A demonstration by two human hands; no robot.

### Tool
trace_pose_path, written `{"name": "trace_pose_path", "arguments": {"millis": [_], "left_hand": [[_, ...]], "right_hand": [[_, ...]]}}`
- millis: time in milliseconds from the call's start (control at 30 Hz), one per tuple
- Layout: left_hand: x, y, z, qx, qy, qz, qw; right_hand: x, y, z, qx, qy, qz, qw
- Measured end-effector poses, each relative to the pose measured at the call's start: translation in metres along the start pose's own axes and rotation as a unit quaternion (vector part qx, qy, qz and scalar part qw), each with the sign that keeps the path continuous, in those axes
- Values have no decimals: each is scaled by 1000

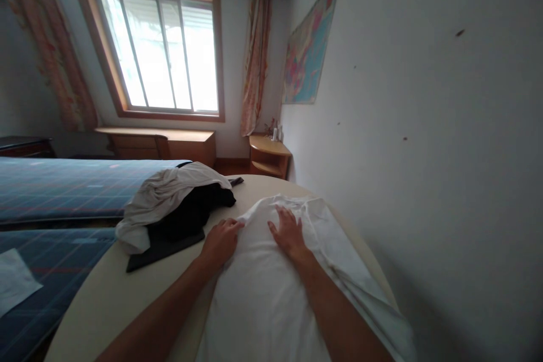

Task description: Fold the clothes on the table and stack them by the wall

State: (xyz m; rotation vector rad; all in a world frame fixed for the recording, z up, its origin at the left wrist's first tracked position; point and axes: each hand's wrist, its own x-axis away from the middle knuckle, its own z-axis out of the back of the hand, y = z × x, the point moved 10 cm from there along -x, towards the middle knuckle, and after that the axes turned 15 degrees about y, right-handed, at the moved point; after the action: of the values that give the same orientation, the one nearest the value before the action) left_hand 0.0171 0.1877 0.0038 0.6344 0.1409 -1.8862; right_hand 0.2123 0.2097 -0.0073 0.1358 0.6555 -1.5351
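A white shirt (pixel 265 288) lies spread on a round cream table (pixel 156 300), its near part running out of view at the bottom. At the shirt's upper left edge is my left hand (pixel 221 242), fingers together and closed on the cloth. My right hand (pixel 289 233) rests on top of the shirt near its far end, open, with the fingers apart. Loose folds of the shirt hang toward the table's right rim.
Left of my hands, a heap of grey-white and black clothes (pixel 182 203) lies on the table. Blue plaid mattresses (pixel 85 186) stand beyond it, one with a white cloth (pixel 14 280). A wall (pixel 424 192) rises close on the right. A corner shelf (pixel 269 147) stands behind.
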Motion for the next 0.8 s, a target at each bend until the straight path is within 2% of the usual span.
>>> {"name": "trace_pose_path", "arguments": {"millis": [100, 167, 300, 367, 467, 600, 667, 800], "left_hand": [[5, 18, 0, 4, -7, -73, 997], [9, 31, -1, 10, -26, -108, 994], [11, 48, 4, 26, -36, -132, 990], [6, 41, 14, 36, -6, -91, 995], [1, 7, 26, 26, 34, 29, 999], [11, -39, 21, 49, -12, 149, 988], [15, -48, 17, 111, -34, 164, 980], [16, -46, 13, 241, -60, 152, 957]], "right_hand": [[10, -39, 4, -78, 22, 149, 986], [17, -52, 3, -116, 10, 215, 970], [23, -55, -8, -137, -40, 248, 958], [23, -54, -13, -138, -56, 246, 958], [22, -53, -14, -139, -59, 241, 959], [21, -52, -13, -130, -60, 231, 962], [21, -53, -12, -129, -59, 230, 963], [21, -52, -11, -128, -56, 224, 965]]}}
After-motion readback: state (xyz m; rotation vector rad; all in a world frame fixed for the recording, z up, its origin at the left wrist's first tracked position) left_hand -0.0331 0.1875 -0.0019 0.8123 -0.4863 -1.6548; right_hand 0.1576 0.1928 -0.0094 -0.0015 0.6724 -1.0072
